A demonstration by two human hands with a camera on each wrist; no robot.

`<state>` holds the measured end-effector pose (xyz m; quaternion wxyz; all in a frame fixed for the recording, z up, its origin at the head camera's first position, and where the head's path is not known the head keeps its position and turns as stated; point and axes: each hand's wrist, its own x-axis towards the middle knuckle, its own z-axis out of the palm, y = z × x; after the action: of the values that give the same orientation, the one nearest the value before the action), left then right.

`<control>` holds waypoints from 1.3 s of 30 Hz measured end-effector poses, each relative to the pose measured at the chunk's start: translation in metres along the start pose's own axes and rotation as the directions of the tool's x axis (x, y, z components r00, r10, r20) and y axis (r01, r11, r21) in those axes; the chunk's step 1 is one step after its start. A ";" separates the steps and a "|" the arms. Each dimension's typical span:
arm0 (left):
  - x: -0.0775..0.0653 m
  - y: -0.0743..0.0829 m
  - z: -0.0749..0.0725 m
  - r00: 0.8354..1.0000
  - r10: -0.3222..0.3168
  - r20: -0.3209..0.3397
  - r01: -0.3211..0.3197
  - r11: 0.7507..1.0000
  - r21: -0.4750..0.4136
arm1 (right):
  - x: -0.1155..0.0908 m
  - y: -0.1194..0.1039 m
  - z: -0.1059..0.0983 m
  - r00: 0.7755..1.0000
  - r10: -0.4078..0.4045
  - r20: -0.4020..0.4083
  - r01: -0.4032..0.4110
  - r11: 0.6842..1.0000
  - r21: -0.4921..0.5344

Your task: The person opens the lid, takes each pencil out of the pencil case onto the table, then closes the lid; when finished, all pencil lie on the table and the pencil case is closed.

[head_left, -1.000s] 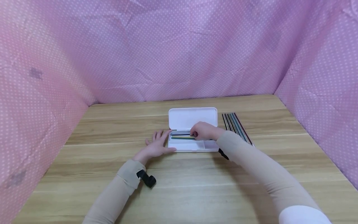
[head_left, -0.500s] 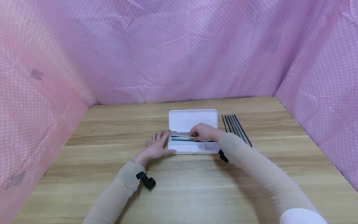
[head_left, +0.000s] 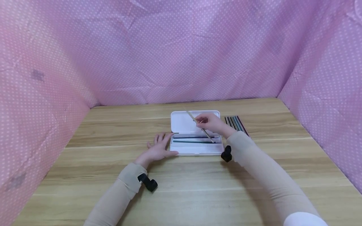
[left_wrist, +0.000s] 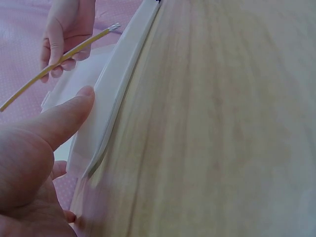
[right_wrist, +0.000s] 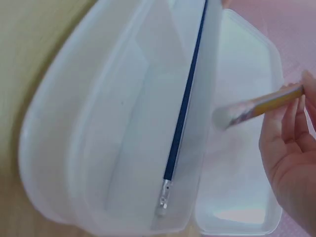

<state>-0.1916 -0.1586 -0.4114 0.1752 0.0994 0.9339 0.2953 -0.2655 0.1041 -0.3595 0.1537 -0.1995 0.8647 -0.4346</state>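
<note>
A white pencil case (head_left: 195, 150) lies with its lid (head_left: 180, 122) folded back. My right hand (head_left: 211, 123) pinches a yellow pencil (left_wrist: 81, 45) above it. The pencil slants, its eraser end low on the right in the head view and its other end up over the lid. Inside the case, a dark pencil (head_left: 188, 137) and a green-blue pencil (head_left: 188, 141) lie lengthwise; the right wrist view shows a dark blue pencil (right_wrist: 183, 114) with a metal-banded end. My left hand (head_left: 157, 147) spreads round the case's left end, its thumb at the front corner and a fingertip near the hinge side.
Right of the case, a row of several pencils (head_left: 238, 123) lies on the wooden table (head_left: 181, 194), partly behind the right forearm. A pink dotted cloth (head_left: 181, 62) hangs behind the table and along both sides.
My right hand has lifted the yellow pencil up out of the case and turned it from nearly level to a steep slant. The left hand stays at the case's left end.
</note>
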 end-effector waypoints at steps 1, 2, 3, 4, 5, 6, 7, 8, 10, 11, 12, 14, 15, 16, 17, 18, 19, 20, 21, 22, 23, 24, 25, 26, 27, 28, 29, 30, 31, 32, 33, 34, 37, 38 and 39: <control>0.000 0.001 0.000 1.000 0.002 -0.002 -0.002 1.000 0.000 | 0.000 0.000 -0.001 0.999 0.037 -0.016 -0.037 0.998 0.054; -0.001 0.001 0.000 1.000 0.006 -0.004 -0.006 1.000 0.000 | -0.001 0.001 -0.003 0.997 0.074 -0.026 -0.070 0.992 0.109; -0.001 0.002 0.000 1.000 0.005 -0.004 -0.005 1.000 -0.001 | -0.001 0.002 -0.004 0.994 0.102 -0.035 -0.095 0.982 0.161; -0.001 0.002 0.000 1.000 0.008 -0.006 -0.008 1.000 -0.002 | -0.001 0.003 -0.004 0.991 0.129 -0.037 -0.119 0.971 0.208; -0.001 0.002 0.000 1.000 0.006 -0.005 -0.006 1.000 -0.002 | -0.002 0.003 -0.005 0.988 0.149 -0.036 -0.136 0.960 0.246; -0.001 0.002 0.000 1.000 0.004 -0.003 -0.004 1.000 -0.003 | -0.003 0.004 -0.005 0.986 0.164 -0.033 -0.149 0.949 0.279; -0.001 0.001 0.000 1.000 0.004 -0.002 -0.004 1.000 -0.003 | -0.004 0.005 -0.006 0.984 0.174 -0.028 -0.158 0.940 0.303; -0.001 0.001 0.000 1.000 0.003 -0.001 -0.003 1.000 -0.003 | -0.005 0.007 -0.006 0.983 0.183 -0.021 -0.167 0.933 0.318; 0.000 0.001 0.000 1.000 0.002 0.000 -0.002 1.000 -0.004 | -0.008 0.010 -0.007 0.978 0.207 -0.007 -0.192 0.920 0.343; 0.000 0.001 0.000 1.000 0.002 0.000 -0.002 1.000 -0.004 | -0.009 0.011 -0.008 0.977 0.214 -0.002 -0.200 0.916 0.348; 0.000 0.001 0.000 1.000 0.003 -0.001 -0.003 1.000 -0.003 | -0.011 0.012 -0.008 0.976 0.219 0.005 -0.207 0.914 0.348; 0.000 0.001 0.000 1.000 0.002 0.000 -0.002 1.000 -0.004 | -0.014 0.015 -0.010 0.975 0.223 0.018 -0.214 0.911 0.353; -0.001 0.001 0.000 1.000 0.000 0.001 0.000 1.000 -0.004 | -0.015 0.017 -0.011 0.974 0.224 0.023 -0.217 0.907 0.362; -0.001 0.001 0.000 1.000 0.000 0.001 0.000 1.000 -0.006 | -0.017 0.019 -0.013 0.975 0.220 0.029 -0.215 0.907 0.362; -0.001 0.001 0.000 1.000 -0.003 0.004 0.003 1.000 -0.005 | -0.019 0.020 -0.014 0.975 0.221 0.032 -0.218 0.906 0.362; -0.001 0.000 0.000 1.000 -0.005 0.006 0.005 1.000 -0.006 | -0.021 0.022 -0.016 0.975 0.217 0.039 -0.216 0.906 0.364; -0.001 0.000 0.000 1.000 -0.002 0.004 0.002 1.000 -0.009 | -0.023 0.025 -0.019 0.975 0.218 0.040 -0.217 0.904 0.368; -0.001 0.000 0.000 1.000 0.003 0.001 -0.003 1.000 -0.009 | -0.025 0.026 -0.021 0.977 0.207 0.042 -0.208 0.906 0.369; -0.001 0.000 0.000 1.000 0.001 0.001 -0.001 1.000 -0.010 | -0.027 0.028 -0.024 0.979 0.199 0.039 -0.200 0.908 0.369; -0.001 0.000 0.000 1.000 0.005 -0.001 -0.005 1.000 -0.012 | -0.029 0.030 -0.027 0.981 0.191 0.036 -0.191 0.910 0.367; -0.001 0.000 0.000 1.000 0.005 0.000 -0.005 1.000 -0.013 | -0.031 0.033 -0.030 0.983 0.182 0.031 -0.181 0.911 0.371; -0.001 0.000 0.000 1.000 0.008 -0.002 -0.008 1.000 -0.015 | -0.033 0.035 -0.033 0.985 0.169 0.026 -0.167 0.913 0.372; -0.001 0.000 0.000 1.000 0.009 -0.003 -0.009 1.000 -0.017 | -0.034 0.038 -0.035 0.987 0.158 0.020 -0.154 0.917 0.368; -0.001 0.001 0.000 1.000 0.008 -0.001 -0.008 1.000 -0.017 | -0.036 0.040 -0.039 0.989 0.146 0.014 -0.141 0.918 0.370; -0.001 0.001 0.000 1.000 0.006 -0.001 -0.006 1.000 -0.017 | -0.037 0.043 -0.042 0.989 0.145 0.008 -0.138 0.917 0.373; -0.001 0.001 0.000 1.000 0.008 -0.002 -0.008 1.000 -0.017 | -0.039 0.046 -0.045 0.989 0.145 0.005 -0.136 0.916 0.377; -0.001 0.001 0.000 1.000 0.007 -0.001 -0.007 1.000 -0.016 | -0.040 0.049 -0.048 0.990 0.141 0.002 -0.131 0.919 0.372; 0.000 0.001 0.000 1.000 0.006 -0.002 -0.006 1.000 -0.015 | -0.042 0.051 -0.052 0.990 0.142 0.000 -0.132 0.922 0.364; 0.000 0.001 0.000 1.000 0.005 -0.003 -0.005 1.000 -0.014 | -0.043 0.053 -0.056 0.989 0.145 -0.002 -0.135 0.925 0.356; 0.000 0.001 0.000 1.000 0.005 -0.003 -0.005 1.000 -0.012 | -0.045 0.056 -0.059 0.988 0.157 -0.005 -0.145 0.925 0.352; 0.000 0.001 0.000 1.000 0.006 -0.004 -0.006 1.000 -0.009 | -0.046 0.058 -0.063 0.986 0.167 -0.010 -0.154 0.928 0.338; -0.001 0.001 0.000 1.000 0.005 -0.004 -0.005 1.000 -0.010 | -0.048 0.061 -0.067 0.984 0.176 -0.015 -0.162 0.931 0.328; -0.001 0.002 0.000 1.000 0.005 -0.003 -0.005 1.000 -0.013 | -0.053 0.067 -0.077 0.979 0.201 -0.029 -0.183 0.935 0.304; -0.001 0.002 0.000 1.000 0.005 -0.003 -0.005 1.000 -0.012 | -0.054 0.069 -0.080 0.977 0.208 -0.037 -0.188 0.935 0.302; -0.001 0.002 0.000 1.000 0.005 -0.002 -0.005 1.000 -0.013 | -0.056 0.072 -0.083 0.977 0.210 -0.042 -0.188 0.935 0.300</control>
<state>-0.1902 -0.1572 -0.4100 0.1743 0.1002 0.9319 0.3020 -0.2683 0.2274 -0.3646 0.1931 -0.0698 0.8111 -0.5476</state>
